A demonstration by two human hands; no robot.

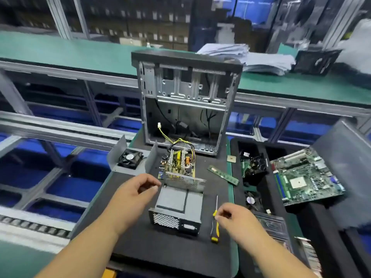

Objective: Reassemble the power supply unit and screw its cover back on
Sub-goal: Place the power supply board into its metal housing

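Power supply unit in pieces across the black mat (140,243) on the table, nothing yet rejoined. Far left: cover (128,157) lying open side up as a bent grey sheet, black fan (130,158) fixed in its floor, one wall standing up just beside the circuit board. Next, left hand (133,194) hovering near the upper left corner of the housing (177,209) — grip loosely curled, thumb and forefinger close together, holding nothing visible, though a small screw between them cannot be ruled out. Centre: housing sitting empty, honeycomb grille facing the viewer, perforated wall at its far edge. Just behind it, touching or nearly so, circuit board (178,163) bare on the mat with yellow and black wires running back toward the open computer case (186,101). Right of the housing: yellow-handled screwdriver (215,219) flat on the mat, right hand (233,216) over it with fingertips at the upper handle — grip half closed, not yet wrapped round the tool. Further right, memory stick (222,174), then a tray with a motherboard (307,176) — not part of this job.

Early stage, by the look of it: board still to seat in the housing, cover to fit, screws to drive.
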